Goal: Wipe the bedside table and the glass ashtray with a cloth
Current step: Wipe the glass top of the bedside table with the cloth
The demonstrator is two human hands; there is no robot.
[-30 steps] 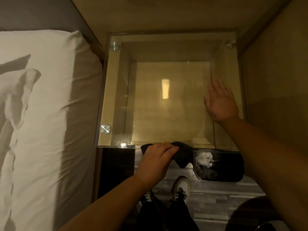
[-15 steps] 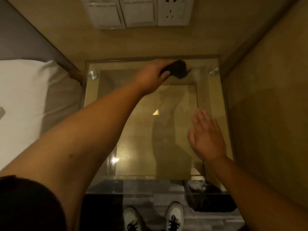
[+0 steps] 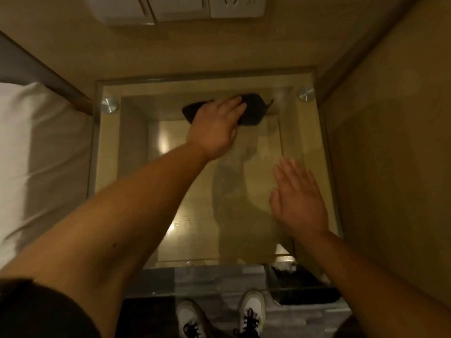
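Note:
The bedside table (image 3: 127, 167) has a square glass top on a wooden frame, with round metal studs at its corners. A dark cloth (image 3: 251, 111) lies bunched on the glass near the far edge. My left hand (image 3: 216, 128) presses down on the cloth, fingers spread over it. My right hand (image 3: 296, 196) rests flat and open on the right side of the glass, holding nothing. No ashtray shows in this view.
A bed with white linen (image 3: 36, 154) runs along the left side of the table. Wooden walls close in at the back and right, with a white switch and socket panel (image 3: 178, 7) above. A dark bin (image 3: 305, 286) with crumpled paper stands on the floor by my shoes.
My left hand carried the cloth from the near edge to the far edge of the glass, then slid it slightly left. My right hand stayed flat on the right side.

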